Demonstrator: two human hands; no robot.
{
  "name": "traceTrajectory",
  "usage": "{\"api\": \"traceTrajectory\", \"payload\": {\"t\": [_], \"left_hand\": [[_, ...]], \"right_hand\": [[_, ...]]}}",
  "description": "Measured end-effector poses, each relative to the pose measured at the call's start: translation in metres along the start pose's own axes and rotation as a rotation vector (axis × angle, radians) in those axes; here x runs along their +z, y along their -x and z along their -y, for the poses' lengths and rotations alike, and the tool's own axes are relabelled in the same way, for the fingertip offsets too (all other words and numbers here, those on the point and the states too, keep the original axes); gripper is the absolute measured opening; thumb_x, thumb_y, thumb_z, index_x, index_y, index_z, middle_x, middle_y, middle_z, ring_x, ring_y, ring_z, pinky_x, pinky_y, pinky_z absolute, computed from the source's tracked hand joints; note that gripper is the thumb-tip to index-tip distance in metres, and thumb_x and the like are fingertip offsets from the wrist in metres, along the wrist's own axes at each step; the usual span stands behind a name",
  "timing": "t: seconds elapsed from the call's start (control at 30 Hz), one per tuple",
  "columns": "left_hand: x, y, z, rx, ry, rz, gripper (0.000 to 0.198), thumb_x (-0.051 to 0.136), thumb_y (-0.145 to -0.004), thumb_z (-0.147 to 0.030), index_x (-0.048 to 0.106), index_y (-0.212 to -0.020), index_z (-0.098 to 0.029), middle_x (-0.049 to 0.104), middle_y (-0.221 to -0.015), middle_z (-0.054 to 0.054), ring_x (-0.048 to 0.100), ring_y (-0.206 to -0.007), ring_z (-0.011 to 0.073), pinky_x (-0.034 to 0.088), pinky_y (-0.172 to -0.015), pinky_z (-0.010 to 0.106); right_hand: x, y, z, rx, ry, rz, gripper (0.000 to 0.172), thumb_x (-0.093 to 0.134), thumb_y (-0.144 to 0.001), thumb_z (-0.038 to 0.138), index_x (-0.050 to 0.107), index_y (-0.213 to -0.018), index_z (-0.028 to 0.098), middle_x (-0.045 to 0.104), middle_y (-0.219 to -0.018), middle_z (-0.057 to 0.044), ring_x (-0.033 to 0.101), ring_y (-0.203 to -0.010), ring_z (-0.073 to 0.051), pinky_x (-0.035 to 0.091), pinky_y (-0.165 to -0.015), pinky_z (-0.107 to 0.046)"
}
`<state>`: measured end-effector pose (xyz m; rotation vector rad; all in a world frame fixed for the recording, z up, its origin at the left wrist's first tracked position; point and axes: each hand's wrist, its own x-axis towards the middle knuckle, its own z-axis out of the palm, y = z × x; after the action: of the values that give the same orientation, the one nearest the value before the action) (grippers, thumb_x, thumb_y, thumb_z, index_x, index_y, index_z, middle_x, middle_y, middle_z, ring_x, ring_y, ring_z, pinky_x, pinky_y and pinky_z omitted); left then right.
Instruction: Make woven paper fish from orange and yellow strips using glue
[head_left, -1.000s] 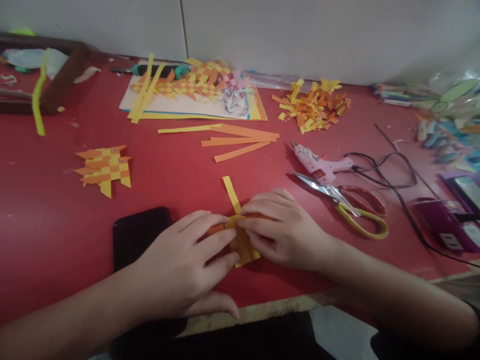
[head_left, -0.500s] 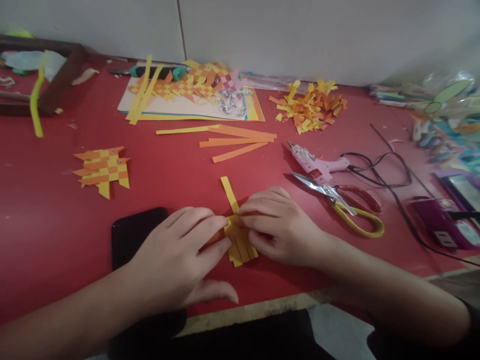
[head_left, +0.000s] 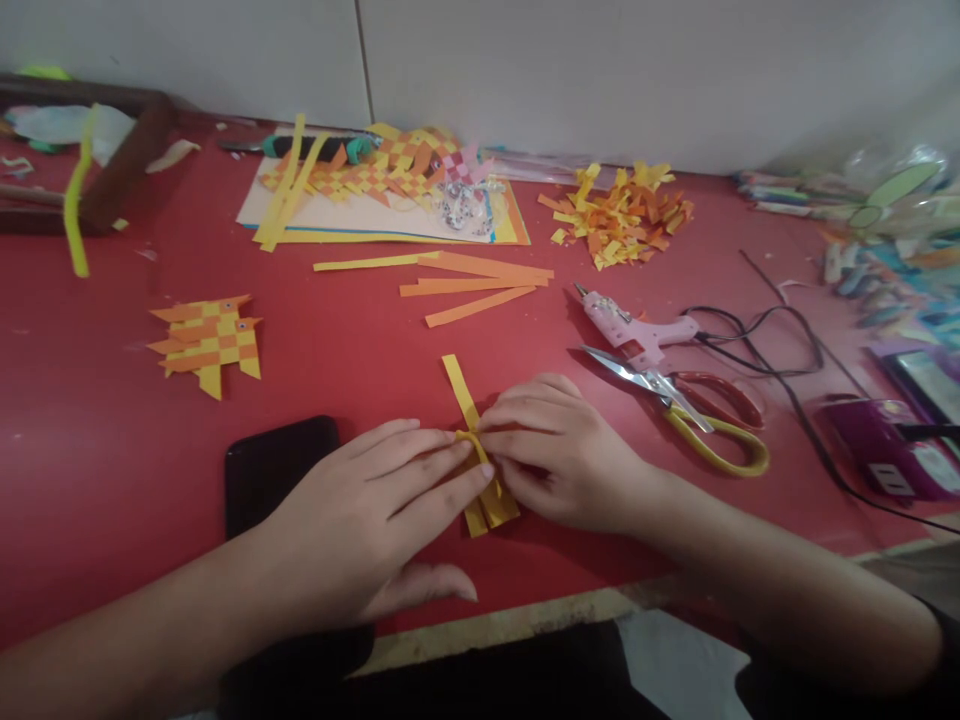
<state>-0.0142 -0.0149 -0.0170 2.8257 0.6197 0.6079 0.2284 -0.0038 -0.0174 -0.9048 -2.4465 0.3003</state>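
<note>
A small piece of yellow paper strips [head_left: 491, 505] lies on the red table near its front edge, with one strip pointing up and away. My left hand [head_left: 382, 500] rests on its left side, fingers stretched out and fingertips on a curled yellow strip, thumb apart. On the right side, my right hand [head_left: 559, 450] has its bent fingers closed on the paper's upper right part; the fingertips partly hide it. To the left sits a woven orange and yellow paper fish piece [head_left: 214, 345].
Scissors [head_left: 667, 390] and a pink glue gun [head_left: 637, 328] lie at right. Orange strips [head_left: 480, 285] lie behind my hands, paper scraps [head_left: 622, 215] farther back. A black phone [head_left: 277, 465] is beside my left hand; a purple box [head_left: 889, 445] stands far right.
My left fingers have moved right across the paper, and a yellow strip there now curls up. The orange beneath my left fingers is no longer visible. My right hand has hardly moved.
</note>
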Motion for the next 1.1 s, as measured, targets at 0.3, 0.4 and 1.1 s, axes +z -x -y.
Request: {"api": "traceTrajectory", "payload": {"t": [0.3, 0.4, 1.1], "left_hand": [[0.0009, -0.0010, 0.0005, -0.134, -0.150, -0.061, 0.055, 0.056, -0.093, -0.052, 0.064, -0.125, -0.008, 0.069, -0.123, 0.017, 0.063, -0.105, 0.0354, 0.049, -0.092, 0.054], [0.0015, -0.0011, 0.0003, -0.215, -0.190, -0.048, 0.061, 0.054, -0.091, -0.057, 0.065, -0.122, -0.006, 0.066, -0.123, 0.021, 0.061, -0.104, 0.0383, 0.049, -0.087, 0.055], [-0.0023, -0.0025, -0.0047, -0.045, -0.121, -0.066, 0.057, 0.044, -0.096, -0.059, 0.070, -0.109, -0.010, 0.073, -0.105, 0.015, 0.063, -0.096, 0.0309, 0.053, -0.082, 0.046]], "right_hand": [[-0.0012, -0.0017, 0.0006, 0.006, -0.025, 0.007, 0.017, 0.057, -0.083, 0.010, 0.071, -0.090, 0.017, 0.074, -0.092, -0.006, 0.065, -0.085, -0.020, 0.047, -0.081, -0.039], [-0.0017, -0.0019, 0.0004, 0.008, -0.033, 0.020, 0.018, 0.057, -0.084, 0.011, 0.071, -0.093, 0.018, 0.074, -0.093, -0.006, 0.064, -0.086, -0.019, 0.047, -0.083, -0.039], [0.0015, -0.0029, 0.0073, 0.009, 0.147, 0.238, 0.032, 0.050, -0.083, 0.021, 0.066, -0.110, 0.015, 0.054, -0.094, -0.010, 0.043, -0.090, -0.025, 0.041, -0.088, -0.046]]}}
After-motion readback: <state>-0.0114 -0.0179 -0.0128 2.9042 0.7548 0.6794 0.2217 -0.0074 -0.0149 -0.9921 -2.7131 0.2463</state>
